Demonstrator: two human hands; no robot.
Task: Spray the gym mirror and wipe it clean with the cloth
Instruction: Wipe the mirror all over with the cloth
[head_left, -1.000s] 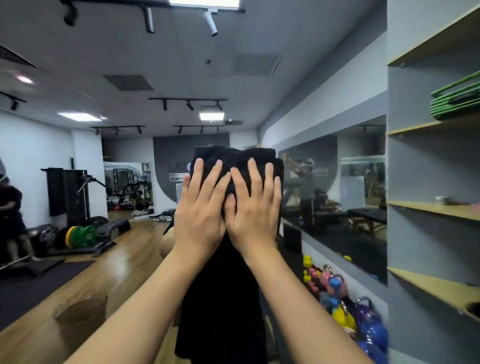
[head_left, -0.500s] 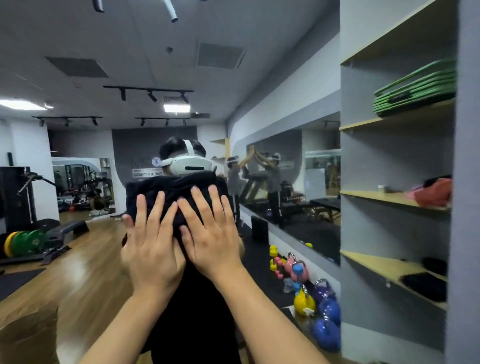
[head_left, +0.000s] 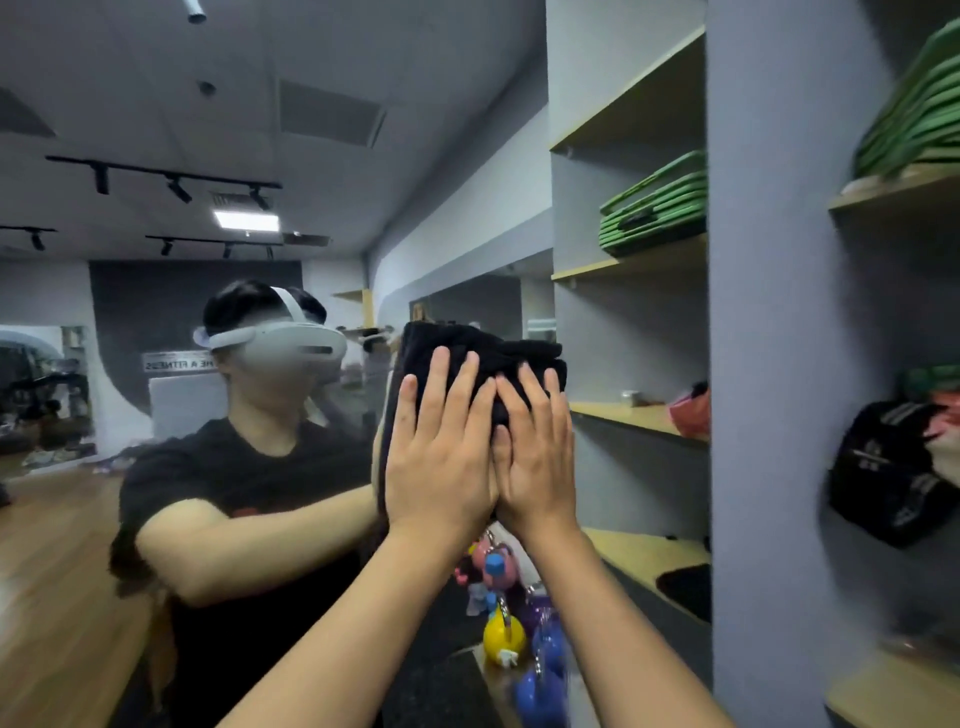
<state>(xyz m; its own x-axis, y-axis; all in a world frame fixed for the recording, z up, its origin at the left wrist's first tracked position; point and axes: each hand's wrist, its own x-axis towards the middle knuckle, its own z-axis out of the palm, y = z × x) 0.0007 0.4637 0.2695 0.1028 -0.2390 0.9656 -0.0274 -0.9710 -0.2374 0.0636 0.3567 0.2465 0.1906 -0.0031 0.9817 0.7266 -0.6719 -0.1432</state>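
Note:
The gym mirror (head_left: 156, 130) fills the left and middle of the view and ends at a grey pillar on the right. A black cloth (head_left: 470, 345) is spread flat against the glass near that right edge. My left hand (head_left: 441, 457) and my right hand (head_left: 537, 457) lie side by side on the cloth, fingers spread and pointing up, pressing it to the mirror. The cloth's lower part is hidden behind my hands and forearms. No spray bottle is in view.
A grey pillar (head_left: 769, 364) stands right of the mirror, with wooden shelves holding green mats (head_left: 914, 114) and a black bag (head_left: 893, 473). Coloured kettlebells (head_left: 501, 642) appear low in the mirror. My reflection (head_left: 249, 467) wears a white headset.
Both hands have slid the cloth to the right across the glass, toward the mirror's edge by the pillar. The view has swung right, uncovering my reflection.

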